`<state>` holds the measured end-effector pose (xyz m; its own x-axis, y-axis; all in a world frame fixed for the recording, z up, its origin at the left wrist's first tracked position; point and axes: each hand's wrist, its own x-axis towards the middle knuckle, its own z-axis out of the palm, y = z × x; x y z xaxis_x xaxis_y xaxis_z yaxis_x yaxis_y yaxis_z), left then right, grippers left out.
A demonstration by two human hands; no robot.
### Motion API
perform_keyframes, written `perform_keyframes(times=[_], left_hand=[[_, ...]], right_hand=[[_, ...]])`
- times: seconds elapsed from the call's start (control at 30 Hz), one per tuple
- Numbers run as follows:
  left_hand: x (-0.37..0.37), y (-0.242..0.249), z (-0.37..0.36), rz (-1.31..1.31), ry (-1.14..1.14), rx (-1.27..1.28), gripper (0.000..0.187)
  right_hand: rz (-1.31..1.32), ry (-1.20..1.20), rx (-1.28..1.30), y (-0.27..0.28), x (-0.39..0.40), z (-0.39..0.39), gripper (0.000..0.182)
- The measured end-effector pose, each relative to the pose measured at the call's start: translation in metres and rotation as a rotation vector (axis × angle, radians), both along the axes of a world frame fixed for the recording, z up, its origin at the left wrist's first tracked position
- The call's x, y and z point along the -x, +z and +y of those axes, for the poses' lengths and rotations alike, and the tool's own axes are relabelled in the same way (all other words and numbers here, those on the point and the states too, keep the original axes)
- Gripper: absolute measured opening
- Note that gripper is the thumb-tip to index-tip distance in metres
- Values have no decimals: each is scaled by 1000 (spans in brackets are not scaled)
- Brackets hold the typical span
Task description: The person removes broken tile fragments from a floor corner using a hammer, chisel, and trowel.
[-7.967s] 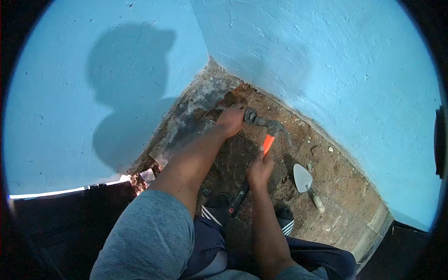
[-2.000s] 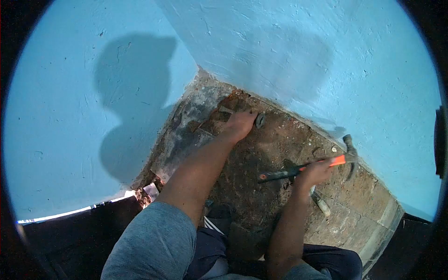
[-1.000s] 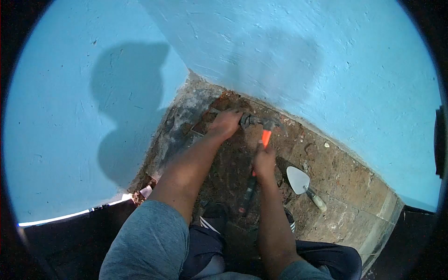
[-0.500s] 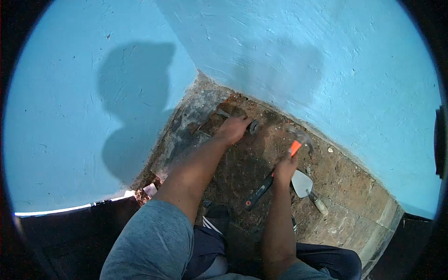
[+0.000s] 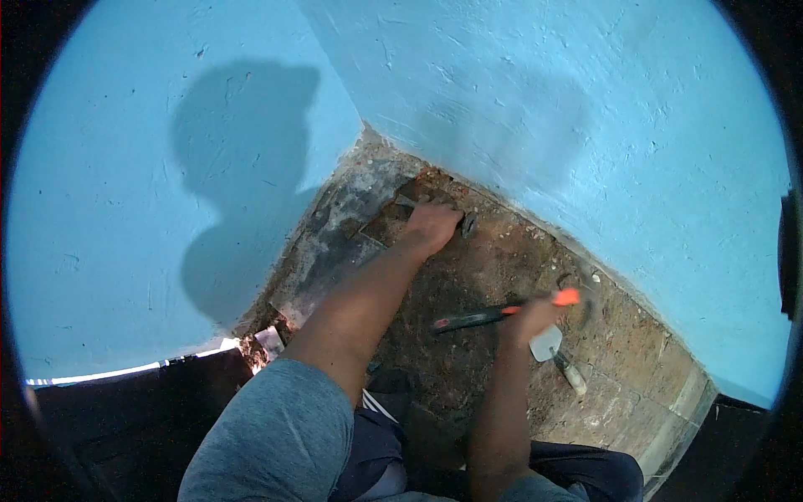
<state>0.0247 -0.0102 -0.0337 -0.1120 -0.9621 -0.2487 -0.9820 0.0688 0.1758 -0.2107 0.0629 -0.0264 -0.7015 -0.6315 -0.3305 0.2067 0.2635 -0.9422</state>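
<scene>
My left hand (image 5: 436,226) is closed around a chisel (image 5: 469,224) low over the floor near the corner. The chisel's round grey end sticks out to the right of my fist, and its flat blade shows on the left against the edge of the grey floor layer (image 5: 322,234). In my right hand (image 5: 533,320) is a claw hammer (image 5: 470,320) with a black and orange handle. Its head, at the right, is blurred by motion and apart from the chisel. A pointed trowel (image 5: 545,345) lies on the floor, partly behind my right hand.
Two blue walls (image 5: 519,109) meet at the corner ahead. Loose dirt and rubble cover the brown floor (image 5: 452,280). Broken pieces (image 5: 269,341) lie by the left wall's end, where bright light comes through a gap. My knees are close below.
My right hand has swung the hammer away from the chisel, to the right and down, turning its handle nearly level. My left hand stays on the chisel, and the view has shifted slightly.
</scene>
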Motion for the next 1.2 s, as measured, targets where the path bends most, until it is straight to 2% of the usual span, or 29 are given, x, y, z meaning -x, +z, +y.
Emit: perform_keyframes(times=[0.07,0.1,0.2,0.23,0.27,0.33,0.43,0.53,0.63,0.67,0.7,0.77,0.87,0.93,0.97,1.03,1.07,1.1,1.2], left_hand=[[2,3,1,-22,-30,-16,33],[4,15,-1,-48,-45,-53,33],[4,24,-7,-83,-27,-124,34],[6,23,-7,-85,-15,-141,34],[7,23,-7,-90,-21,-138,33],[5,18,-6,-102,-26,-129,32],[-6,3,8,57,-74,271,17],[-1,6,4,76,-15,144,16],[-5,0,-1,78,-72,123,16],[-3,2,0,51,-67,112,17],[-1,9,1,24,-66,104,17],[3,11,1,9,-44,35,21],[4,7,1,-16,-2,-110,29],[5,8,-4,-115,-54,-167,29],[3,7,-6,-101,-73,-50,25],[-1,-10,5,-67,-97,163,18],[-1,-16,7,-23,-61,145,18],[0,-19,6,20,-27,128,18],[3,5,2,10,-30,31,18]], right_hand=[[-30,355,-168,-19,-50,21,26],[-46,623,-254,-21,-63,24,20],[-188,638,-301,14,-57,16,30],[-195,600,-230,0,-50,13,23],[-198,541,-217,-8,-34,11,24],[-199,379,-123,16,-11,0,26],[-159,69,-2,46,31,-18,25],[-20,-193,-54,71,47,-31,24],[55,-92,-17,27,11,-18,25],[28,29,-58,3,-16,-6,26],[-37,248,-158,-12,-46,7,27],[-199,553,-337,-5,-76,22,29],[-357,484,-411,-3,-58,24,35],[-320,396,-416,3,-35,21,37],[-301,360,-405,8,-25,12,39],[-290,232,-120,25,1,5,38],[-259,171,-126,18,24,-5,37],[-220,34,8,-9,47,-18,37],[-11,-159,-137,26,52,-31,36]])
